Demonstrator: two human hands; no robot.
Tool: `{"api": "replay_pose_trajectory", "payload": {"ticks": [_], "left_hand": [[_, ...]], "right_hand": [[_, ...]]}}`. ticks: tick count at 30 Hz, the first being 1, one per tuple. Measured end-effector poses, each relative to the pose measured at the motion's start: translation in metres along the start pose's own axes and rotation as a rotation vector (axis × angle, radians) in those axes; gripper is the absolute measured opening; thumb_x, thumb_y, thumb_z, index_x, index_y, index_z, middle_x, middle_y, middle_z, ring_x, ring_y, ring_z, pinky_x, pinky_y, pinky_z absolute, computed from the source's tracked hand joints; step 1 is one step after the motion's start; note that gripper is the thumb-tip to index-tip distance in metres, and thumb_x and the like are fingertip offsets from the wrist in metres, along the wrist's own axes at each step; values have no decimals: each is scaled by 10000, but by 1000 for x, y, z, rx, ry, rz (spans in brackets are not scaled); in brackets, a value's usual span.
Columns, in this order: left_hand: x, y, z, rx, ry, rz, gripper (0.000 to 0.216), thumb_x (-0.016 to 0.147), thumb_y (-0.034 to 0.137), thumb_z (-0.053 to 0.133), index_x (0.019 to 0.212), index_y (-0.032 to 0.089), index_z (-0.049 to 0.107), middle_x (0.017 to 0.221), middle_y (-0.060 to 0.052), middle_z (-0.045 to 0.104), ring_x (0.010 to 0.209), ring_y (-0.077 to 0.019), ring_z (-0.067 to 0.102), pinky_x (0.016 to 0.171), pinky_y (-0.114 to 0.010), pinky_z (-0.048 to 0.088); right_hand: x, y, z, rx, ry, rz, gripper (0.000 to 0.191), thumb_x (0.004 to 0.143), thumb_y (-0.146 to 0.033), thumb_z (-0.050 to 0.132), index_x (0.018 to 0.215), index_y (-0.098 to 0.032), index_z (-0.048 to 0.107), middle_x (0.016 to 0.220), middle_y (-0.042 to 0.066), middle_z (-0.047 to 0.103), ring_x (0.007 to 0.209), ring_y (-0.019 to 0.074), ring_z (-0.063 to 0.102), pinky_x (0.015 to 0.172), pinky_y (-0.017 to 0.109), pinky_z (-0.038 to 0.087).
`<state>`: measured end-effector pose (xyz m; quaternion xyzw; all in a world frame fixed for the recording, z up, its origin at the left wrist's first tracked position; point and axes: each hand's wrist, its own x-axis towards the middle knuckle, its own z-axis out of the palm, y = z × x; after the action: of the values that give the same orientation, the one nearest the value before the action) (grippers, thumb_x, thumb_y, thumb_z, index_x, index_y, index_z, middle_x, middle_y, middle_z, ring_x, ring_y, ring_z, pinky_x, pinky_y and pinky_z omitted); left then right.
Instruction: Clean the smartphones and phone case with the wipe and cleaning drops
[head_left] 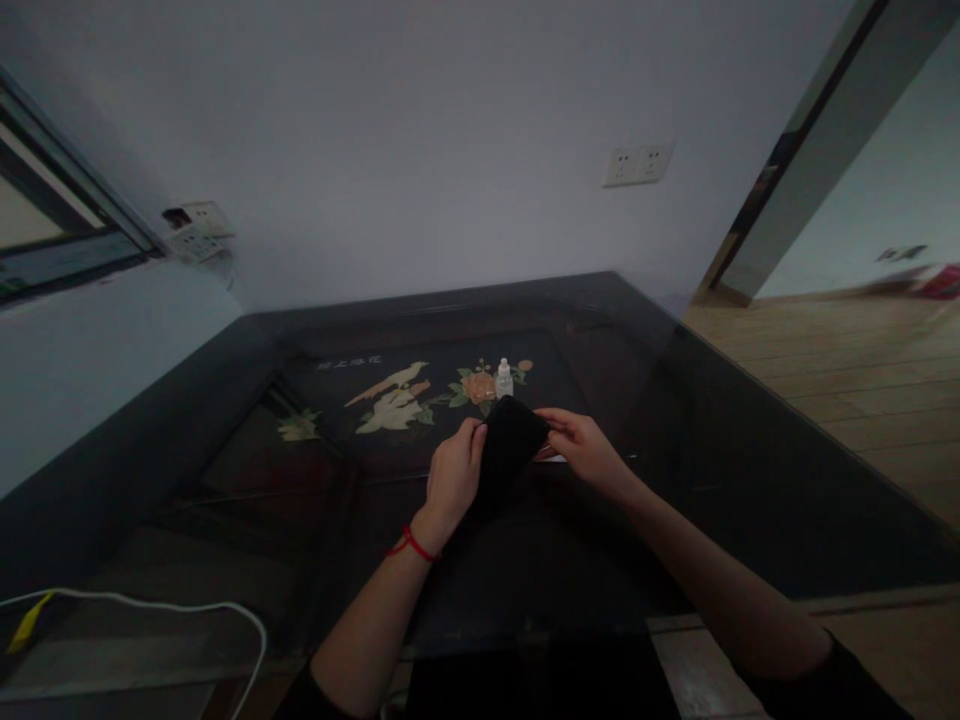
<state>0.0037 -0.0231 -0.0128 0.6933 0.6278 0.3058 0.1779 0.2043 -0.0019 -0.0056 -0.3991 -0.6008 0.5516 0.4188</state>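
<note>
My left hand (454,478) and right hand (585,447) grip the flat black object (511,445) over the table (750,480); small bottle (504,379) beyond, untouched.

Probably a home: inlaid dark table (225,400), wall sockets (637,163), wood floor (862,370).

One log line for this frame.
left hand: holds black flat object | right hand: pinches its far corner | small bottle: upright on table behind

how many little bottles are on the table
1. The small white bottle stands on the dark table beside the flower inlay, just beyond the black object held by the left hand and right hand. Another could be hidden behind them.
</note>
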Motion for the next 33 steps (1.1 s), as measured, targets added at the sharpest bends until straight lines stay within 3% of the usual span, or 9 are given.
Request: {"api": "replay_pose_trajectory", "payload": {"ticks": [8,15,27,33], "left_hand": [[4,-6,0,-8,24,-2,389,968,433,262,714,224,468,623,3,526,565,-145,499,557,-242,282],[4,-7,1,-59,22,21,373,963,443,247,700,229,401,607,19,453,566,-141,459,568,-249,265],[8,-10,1,-12,-23,24,385,972,430,201,717,223,401,638,13,477,606,-139,493,593,-241,295],[6,-2,-12,228,-56,26,384,985,417,214,781,222,474,673,-9,574,636,-161,567,575,-257,271]], "right_hand": [[-3,-6,4,4,-6,-6,403,689,-205,508,1057,-176,670,954,42,725,743,169,690,701,315,590],[-4,-9,6,-21,17,-3,413,685,-208,513,1069,-177,663,939,49,723,747,178,688,698,326,588],[-2,-7,7,-29,35,30,422,694,-179,499,1096,-158,627,979,78,709,747,181,682,712,341,583],[-2,-9,-11,-35,-151,86,414,737,-260,538,1126,-130,586,875,73,707,770,200,701,704,351,582]]}}
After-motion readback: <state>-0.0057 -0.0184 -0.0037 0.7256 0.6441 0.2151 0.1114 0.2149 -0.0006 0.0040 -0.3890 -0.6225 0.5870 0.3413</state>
